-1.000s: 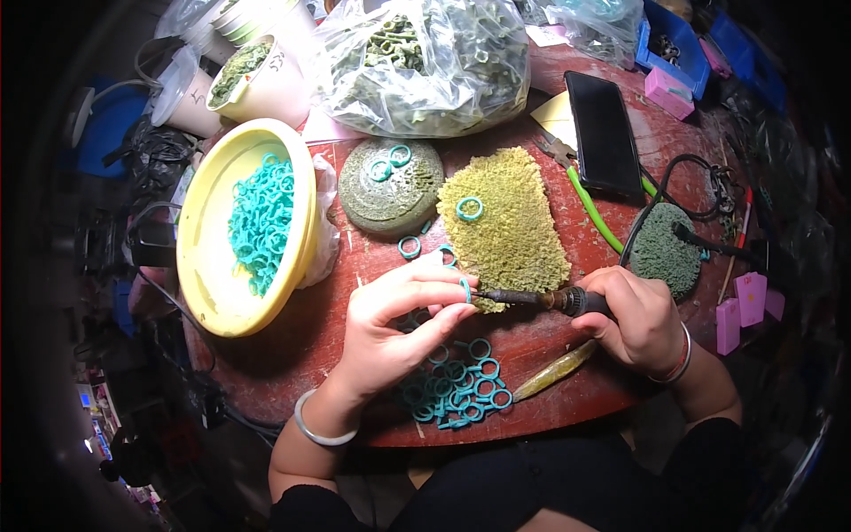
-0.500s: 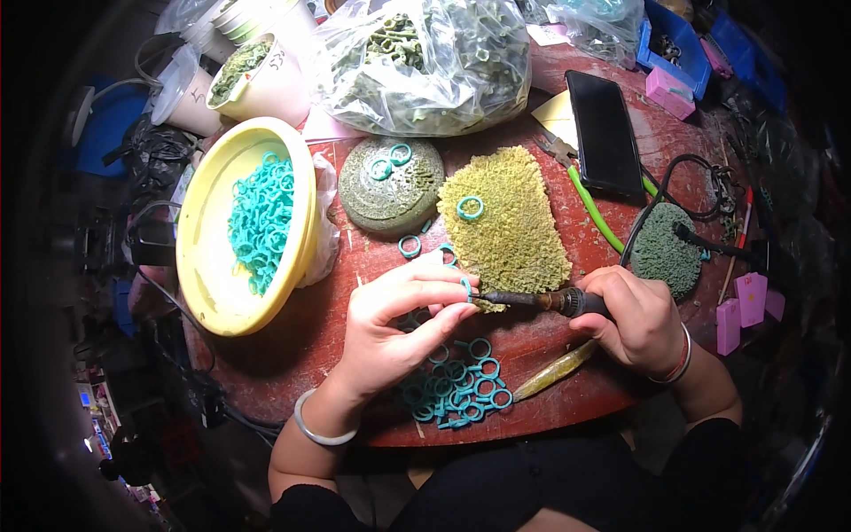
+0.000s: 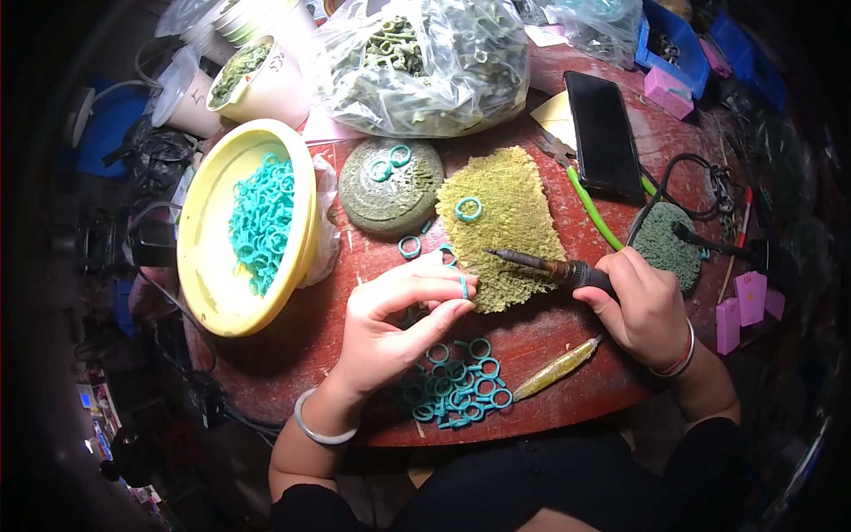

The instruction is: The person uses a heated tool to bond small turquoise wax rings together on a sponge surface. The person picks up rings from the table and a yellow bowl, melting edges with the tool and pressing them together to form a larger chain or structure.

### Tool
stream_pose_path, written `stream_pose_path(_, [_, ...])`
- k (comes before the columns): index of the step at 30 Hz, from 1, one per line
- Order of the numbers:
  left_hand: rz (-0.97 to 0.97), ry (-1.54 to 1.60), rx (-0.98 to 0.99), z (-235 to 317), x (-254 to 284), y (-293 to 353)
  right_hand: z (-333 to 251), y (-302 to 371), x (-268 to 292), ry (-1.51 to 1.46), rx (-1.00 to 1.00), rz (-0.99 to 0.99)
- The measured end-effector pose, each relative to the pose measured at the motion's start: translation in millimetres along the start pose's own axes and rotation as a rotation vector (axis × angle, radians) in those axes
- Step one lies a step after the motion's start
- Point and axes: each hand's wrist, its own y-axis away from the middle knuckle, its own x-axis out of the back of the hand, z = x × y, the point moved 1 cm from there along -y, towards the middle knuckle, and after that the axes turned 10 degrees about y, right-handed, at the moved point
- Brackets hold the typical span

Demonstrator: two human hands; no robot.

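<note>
My left hand (image 3: 394, 315) pinches a small teal ring (image 3: 464, 286) between thumb and fingers, in front of a yellow-green textured sponge pad (image 3: 523, 191). In my right hand (image 3: 643, 306) is a soldering iron (image 3: 567, 271), its dark tip pointing left over the pad, apart from the ring. Another teal ring (image 3: 468, 208) lies on the pad. Below my left hand several teal rings (image 3: 456, 386) are heaped on the red table (image 3: 372, 257). Beside them rests a yellow tapered stick (image 3: 558, 368). Two more rings lie on a round grey-green block (image 3: 377, 208).
A yellow bowl (image 3: 199, 266) of teal rings stands tilted at left. Behind are a large clear bag of green pieces (image 3: 479, 80) and a white cup (image 3: 257, 93). A black phone (image 3: 605, 133), green-handled pliers (image 3: 589, 208) and a green sponge (image 3: 669, 244) lie at right.
The soldering iron's tip has moved away from the ring in my left hand and now sits higher over the pad, tilted upward. My left hand stays nearly still.
</note>
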Motion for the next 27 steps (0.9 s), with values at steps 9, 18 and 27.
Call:
stream_pose_path(9, [0.001,0.008,0.027,2.6,-0.7,-0.7,-2.3,2.0,-4.5,-0.207,0.137,0.049])
stream_pose_path(18, [-0.011,0.008,-0.004,0.8,-1.6,-1.1,-3.2,1.8,-4.2,-0.182,0.143,0.051])
stream_pose_path(27, [-0.015,-0.001,-0.007,1.6,-1.5,-1.2,-3.7,0.6,-3.0,-0.178,0.137,0.037])
